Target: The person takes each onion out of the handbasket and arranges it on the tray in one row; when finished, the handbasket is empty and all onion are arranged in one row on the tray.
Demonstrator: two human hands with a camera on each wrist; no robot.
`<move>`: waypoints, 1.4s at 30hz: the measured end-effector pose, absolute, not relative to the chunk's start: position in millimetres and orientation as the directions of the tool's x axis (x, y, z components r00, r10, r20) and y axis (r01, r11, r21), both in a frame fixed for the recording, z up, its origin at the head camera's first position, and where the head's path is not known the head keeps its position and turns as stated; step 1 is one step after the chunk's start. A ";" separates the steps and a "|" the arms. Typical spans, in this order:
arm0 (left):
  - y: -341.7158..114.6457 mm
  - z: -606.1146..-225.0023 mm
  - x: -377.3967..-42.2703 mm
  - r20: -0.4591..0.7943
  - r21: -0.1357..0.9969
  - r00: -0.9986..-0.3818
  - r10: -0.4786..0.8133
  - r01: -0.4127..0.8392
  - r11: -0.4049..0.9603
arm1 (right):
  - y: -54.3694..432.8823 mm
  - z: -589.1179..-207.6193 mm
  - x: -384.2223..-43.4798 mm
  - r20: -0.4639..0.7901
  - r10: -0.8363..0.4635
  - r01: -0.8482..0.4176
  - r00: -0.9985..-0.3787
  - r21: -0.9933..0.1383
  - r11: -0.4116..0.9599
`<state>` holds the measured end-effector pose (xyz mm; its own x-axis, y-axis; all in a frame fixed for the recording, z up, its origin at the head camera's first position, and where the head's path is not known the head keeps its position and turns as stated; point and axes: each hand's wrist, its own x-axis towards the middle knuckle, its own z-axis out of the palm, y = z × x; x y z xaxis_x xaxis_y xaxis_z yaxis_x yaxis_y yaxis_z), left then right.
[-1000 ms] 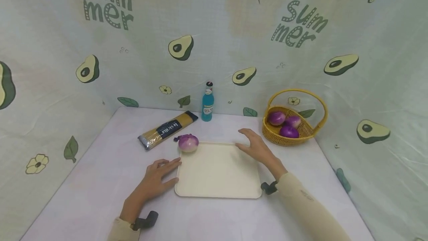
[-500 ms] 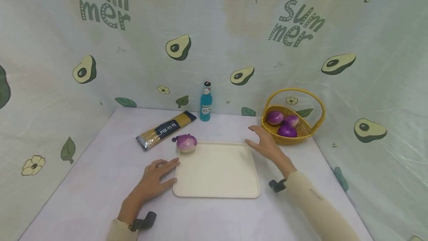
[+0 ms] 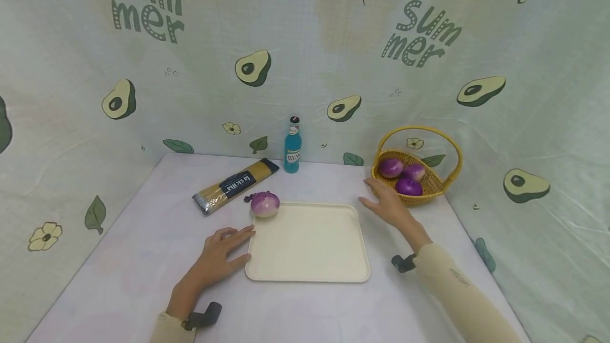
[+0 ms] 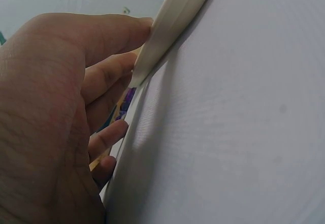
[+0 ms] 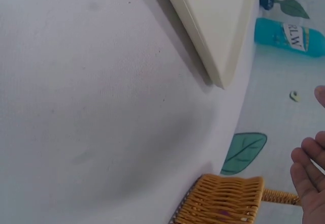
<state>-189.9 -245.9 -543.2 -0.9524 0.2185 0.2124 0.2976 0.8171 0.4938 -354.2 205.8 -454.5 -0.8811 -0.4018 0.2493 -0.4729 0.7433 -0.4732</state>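
Okay, left hand (image 3: pixel 218 259), fingers spread, touched cream tray (image 3: pixel 307 242); right hand (image 3: pixel 389 208) hung just right of tray, fingers wide.

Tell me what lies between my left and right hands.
In the head view, the cream tray lies between your left hand and your right hand, with the left fingers at its edge.
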 end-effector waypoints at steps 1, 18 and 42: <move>-245.9 -543.0 -189.9 0.212 0.492 -0.953 0.219 0.297 0.819 | 207.2 -454.4 -354.5 0.250 -0.402 -0.473 -0.881 -0.469 0.745; -244.5 -543.8 -190.8 0.210 0.501 -0.954 0.214 0.293 0.814 | 224.2 -453.6 -361.2 0.253 -0.384 -0.460 -0.888 -0.474 0.751; -246.5 -545.6 -191.6 0.238 0.493 -0.946 0.221 0.313 0.812 | 248.9 -444.6 -368.4 0.245 -0.362 -0.436 -0.899 -0.459 0.774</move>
